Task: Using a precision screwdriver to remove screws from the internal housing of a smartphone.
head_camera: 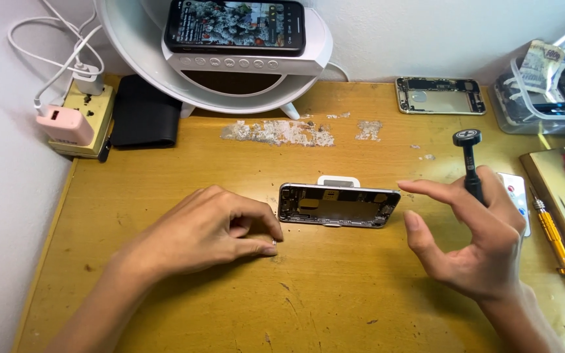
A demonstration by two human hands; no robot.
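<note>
An opened phone housing [339, 205] lies in the middle of the wooden desk [322, 301], its inner parts showing, on top of a small white piece [339, 180]. My left hand [209, 230] rests on the desk just left of the housing, thumb and forefinger pinched on a tiny metal part [274, 244]. My right hand [471, 236] hovers to the right of the housing, with a black precision screwdriver [469, 163] tucked upright between its fingers while the forefinger and thumb stay apart.
A white round lamp stand [243, 62] at the back carries a lit phone [235, 25]. A black wallet [144, 112], power strip with chargers [81, 117], a second empty phone frame [439, 95], a clear box [544, 91], an orange screwdriver [554, 236] and tools sit around the edges.
</note>
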